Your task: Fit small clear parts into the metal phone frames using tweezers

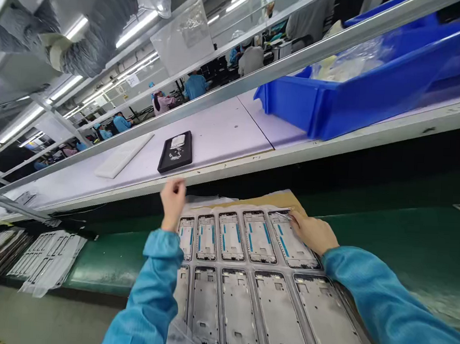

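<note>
A clear tray (pixel 212 264) bears two rows of metal phone frames; those in the far row carry blue strips. My right hand (pixel 315 233) grips a pair of tweezers (pixel 284 215), their tips over the top end of the far-row phone frame (pixel 294 241) at the right. My left hand (pixel 172 202) is raised at the tray's far left corner, just below the shelf edge. Its fingers are curled together and slightly blurred; whatever they may hold is too small or hidden to make out. Blue sleeves cover both arms.
A black tray (pixel 175 152) with small pale pieces and a white slab (pixel 124 155) lie on the shelf (pixel 217 129). Blue bins (pixel 359 97) stand at its right. Below runs a green belt (pixel 103 268) with stacked trays (pixel 49 259) at left. People in workwear sit beyond.
</note>
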A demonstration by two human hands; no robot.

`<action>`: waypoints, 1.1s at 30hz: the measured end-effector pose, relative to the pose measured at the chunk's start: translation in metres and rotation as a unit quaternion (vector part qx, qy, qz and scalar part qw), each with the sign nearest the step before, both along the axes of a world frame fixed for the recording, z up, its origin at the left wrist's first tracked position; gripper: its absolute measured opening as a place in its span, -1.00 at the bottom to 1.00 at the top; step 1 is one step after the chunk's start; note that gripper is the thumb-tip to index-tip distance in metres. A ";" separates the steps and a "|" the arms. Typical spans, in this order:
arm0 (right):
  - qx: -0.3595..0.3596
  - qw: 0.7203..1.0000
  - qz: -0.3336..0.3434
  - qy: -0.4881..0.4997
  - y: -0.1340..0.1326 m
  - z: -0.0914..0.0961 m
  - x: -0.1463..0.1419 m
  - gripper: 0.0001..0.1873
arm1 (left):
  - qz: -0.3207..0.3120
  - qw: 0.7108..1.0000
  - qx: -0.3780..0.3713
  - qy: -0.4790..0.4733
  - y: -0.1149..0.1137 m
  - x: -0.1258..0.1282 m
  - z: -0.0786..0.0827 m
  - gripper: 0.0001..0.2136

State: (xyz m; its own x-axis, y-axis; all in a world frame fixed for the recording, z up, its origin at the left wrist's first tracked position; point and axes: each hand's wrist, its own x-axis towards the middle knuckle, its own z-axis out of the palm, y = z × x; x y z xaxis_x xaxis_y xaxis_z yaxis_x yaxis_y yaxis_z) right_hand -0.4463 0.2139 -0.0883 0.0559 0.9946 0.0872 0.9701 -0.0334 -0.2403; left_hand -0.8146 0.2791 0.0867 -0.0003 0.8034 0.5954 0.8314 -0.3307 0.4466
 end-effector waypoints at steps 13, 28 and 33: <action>0.015 0.999 0.013 -0.029 -0.002 -0.006 -0.002 -0.66 | 0.188 0.955 -0.192 0.123 0.138 -0.034 0.076 -0.85; 0.013 1.000 0.014 0.012 -0.002 0.000 0.000 -0.69 | 0.185 0.957 -0.219 0.049 0.153 -0.036 0.077 -0.68; 0.018 1.000 0.008 0.000 -0.001 -0.002 -0.001 -0.71 | 0.156 0.972 -0.161 -0.077 0.149 -0.042 0.071 -0.67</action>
